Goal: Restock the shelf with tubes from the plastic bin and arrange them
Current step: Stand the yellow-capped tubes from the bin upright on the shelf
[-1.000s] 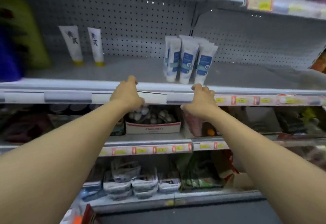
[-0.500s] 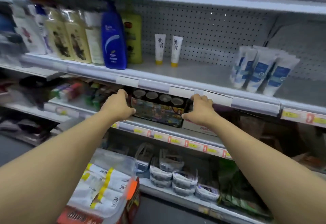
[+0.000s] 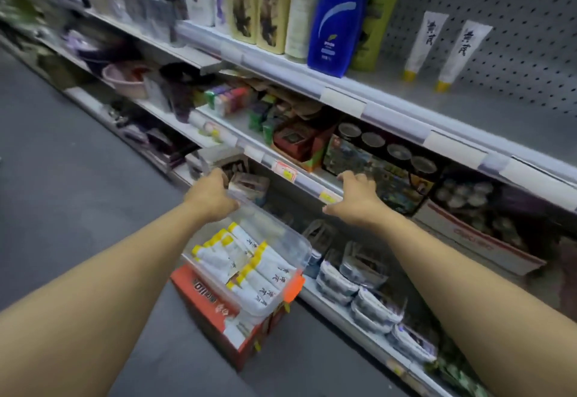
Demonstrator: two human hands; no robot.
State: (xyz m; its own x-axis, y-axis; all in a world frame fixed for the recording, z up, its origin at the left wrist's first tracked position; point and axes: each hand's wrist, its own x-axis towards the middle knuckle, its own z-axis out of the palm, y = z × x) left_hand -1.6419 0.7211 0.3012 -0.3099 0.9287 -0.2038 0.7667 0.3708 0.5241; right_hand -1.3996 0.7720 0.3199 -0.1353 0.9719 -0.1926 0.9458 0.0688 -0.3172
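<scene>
- Left hand (image 3: 212, 198) and right hand (image 3: 354, 198) held apart, both empty, fingers loosely bent, above the plastic bin (image 3: 290, 240).
- Bin full of tubes (image 3: 249, 268), perched on a red box (image 3: 206, 306) on the floor.
- Two tubes on shelf (image 3: 434, 53) stand upright.
- Risk: bin overhangs the box; a one-sided pull likely tips it, spilling tubes.

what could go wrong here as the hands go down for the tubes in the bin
1. The clear plastic bin sits on an orange cardboard box on the floor and seems to overhang it; a push from the left hand at its rim might tip it.
2. The tubes in the bin lie loosely piled, so a grab may drop some.
3. The two tubes on the shelf stand on their caps and could topple when nudged.
</scene>
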